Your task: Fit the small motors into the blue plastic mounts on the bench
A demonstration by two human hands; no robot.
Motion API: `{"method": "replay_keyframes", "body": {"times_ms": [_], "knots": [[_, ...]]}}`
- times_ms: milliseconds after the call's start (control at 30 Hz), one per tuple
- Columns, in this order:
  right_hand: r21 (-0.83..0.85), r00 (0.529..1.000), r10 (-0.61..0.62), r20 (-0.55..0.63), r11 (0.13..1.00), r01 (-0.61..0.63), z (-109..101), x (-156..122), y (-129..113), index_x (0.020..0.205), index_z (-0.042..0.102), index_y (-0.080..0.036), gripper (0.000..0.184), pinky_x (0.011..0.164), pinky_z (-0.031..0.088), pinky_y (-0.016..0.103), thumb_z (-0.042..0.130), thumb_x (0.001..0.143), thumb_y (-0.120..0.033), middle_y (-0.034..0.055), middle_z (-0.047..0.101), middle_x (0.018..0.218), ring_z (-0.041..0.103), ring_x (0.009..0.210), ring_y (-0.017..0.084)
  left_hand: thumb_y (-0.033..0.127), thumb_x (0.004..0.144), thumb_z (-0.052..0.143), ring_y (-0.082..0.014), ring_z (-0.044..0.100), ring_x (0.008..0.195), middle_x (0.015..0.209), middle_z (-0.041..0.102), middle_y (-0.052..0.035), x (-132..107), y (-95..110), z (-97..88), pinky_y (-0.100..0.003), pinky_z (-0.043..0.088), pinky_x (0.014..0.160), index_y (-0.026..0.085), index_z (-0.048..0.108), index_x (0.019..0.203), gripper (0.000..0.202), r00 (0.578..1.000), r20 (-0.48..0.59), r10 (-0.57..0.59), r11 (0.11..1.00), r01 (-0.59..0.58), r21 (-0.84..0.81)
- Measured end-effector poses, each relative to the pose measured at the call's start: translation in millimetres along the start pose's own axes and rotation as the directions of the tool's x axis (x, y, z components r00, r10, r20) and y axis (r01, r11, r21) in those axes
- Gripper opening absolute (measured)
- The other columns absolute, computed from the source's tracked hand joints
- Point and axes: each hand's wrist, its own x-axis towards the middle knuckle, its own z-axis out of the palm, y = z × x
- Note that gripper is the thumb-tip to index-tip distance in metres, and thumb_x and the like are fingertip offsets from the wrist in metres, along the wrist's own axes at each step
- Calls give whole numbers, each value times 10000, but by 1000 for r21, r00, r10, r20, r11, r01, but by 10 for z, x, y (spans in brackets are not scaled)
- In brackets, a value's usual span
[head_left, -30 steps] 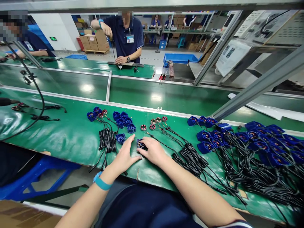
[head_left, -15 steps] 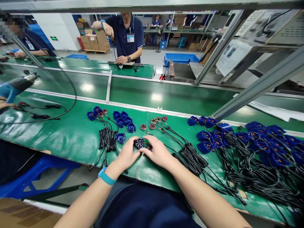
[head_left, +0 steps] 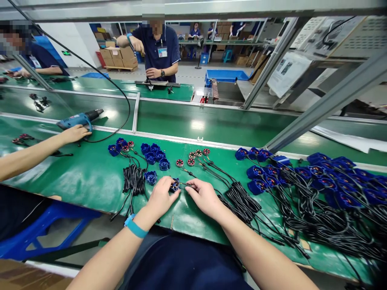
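Note:
My left hand grips a blue plastic motor housing with a round motor seated in it, thumb and fingers around its side. A black cable runs out of the housing to the right, and my right hand pinches it between thumb and fingers. Just left of my hands lies a loose blue housing, with several more housings behind it. Beyond my right hand are several bare motors whose leads join bundled black cables.
Finished-looking blue housings with motors and tangled cables crowd the right side. A co-worker's hand is on a heat gun at left. Metal frame posts edge the green bench. Another co-worker stands opposite.
My right hand has moved off the housing and along its cable to the right. The co-worker's heat gun at left has come to rest on the bench's far edge.

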Motion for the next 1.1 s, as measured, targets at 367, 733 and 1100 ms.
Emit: {"method": "replay_keyframes", "body": {"times_ms": [367,733,1100], "knots": [[-236,969,232,84,949,-207,-141,7,-257,676,583,-166,294,596,358,275,623,951,-264,7,625,627,516,587,136,210,930,631,-253,640,1231,1312,649,-135,-177,175,-88,-442,571,1051,210,476,1341,439,984,137,117,982,-94,-163],[526,811,445,380,617,-585,161,-232,-167,719,544,-178,487,346,148,223,677,689,-646,-14,523,494,335,325,75,452,968,597,-277,729,1046,1174,720,-163,-287,129,-42,-416,641,895,148,603,1218,393,968,-31,248,966,-245,81],[507,761,473,444,567,-649,159,-260,-262,772,567,-142,532,412,119,206,763,635,-617,-58,439,514,255,392,32,371,983,592,-249,715,1016,1136,701,-146,-243,172,-82,-386,633,871,161,634,1186,295,973,-3,231,973,-231,28]]}}
